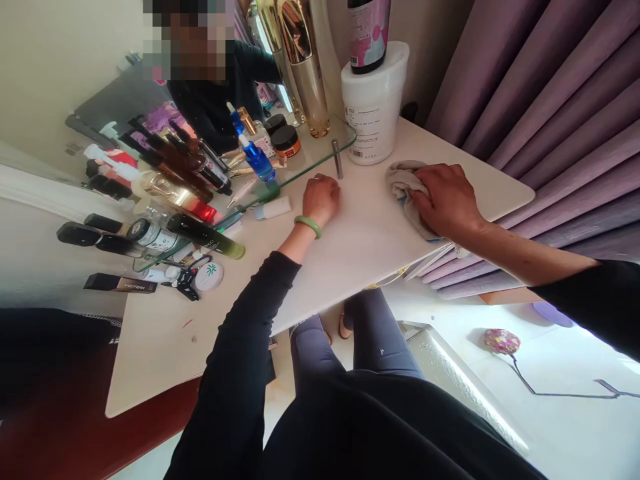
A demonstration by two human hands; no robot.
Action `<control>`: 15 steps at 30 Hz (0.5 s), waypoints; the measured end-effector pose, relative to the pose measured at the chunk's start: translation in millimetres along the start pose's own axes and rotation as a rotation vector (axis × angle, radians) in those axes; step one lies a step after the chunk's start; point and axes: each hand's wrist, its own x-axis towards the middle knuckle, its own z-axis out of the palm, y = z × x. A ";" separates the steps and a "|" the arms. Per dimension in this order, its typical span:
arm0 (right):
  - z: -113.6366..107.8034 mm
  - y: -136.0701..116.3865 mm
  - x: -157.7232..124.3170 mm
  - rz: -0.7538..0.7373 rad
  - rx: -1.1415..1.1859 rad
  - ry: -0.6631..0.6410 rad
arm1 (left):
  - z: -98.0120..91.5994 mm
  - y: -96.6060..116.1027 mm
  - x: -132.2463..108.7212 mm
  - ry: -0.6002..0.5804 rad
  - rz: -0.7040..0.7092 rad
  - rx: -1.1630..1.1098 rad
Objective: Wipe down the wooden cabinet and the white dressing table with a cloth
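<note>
My right hand (pixel 447 197) lies palm down on a crumpled grey cloth (pixel 406 183), fingers curled over it, pressing it on the white tabletop (pixel 350 253) near the far right corner. My left hand (pixel 321 199) rests as a loose fist on the tabletop beside the metal post (pixel 338 159) of a glass shelf (pixel 300 175). A green bangle (pixel 308 225) sits on the left wrist. Nothing shows inside the left fist.
A white tub (pixel 375 110) with a pink-labelled bottle (pixel 369 33) on top stands behind the cloth. Several cosmetic bottles and tubes crowd the glass shelf and the table's left side, before a mirror. Purple curtains (pixel 550 120) hang right. A cable lies on the floor.
</note>
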 end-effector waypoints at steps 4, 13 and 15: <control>-11.6 -15.5 5.3 0.020 0.036 0.032 | -5.5 16.8 -15.5 -0.041 -0.007 -0.231; 66.5 -76.7 86.6 -0.147 0.094 -0.267 | -2.9 5.9 -24.1 0.056 -0.009 -0.274; 75.0 -77.0 97.4 -0.177 0.077 -0.276 | -7.0 3.7 -26.9 0.068 0.004 -0.244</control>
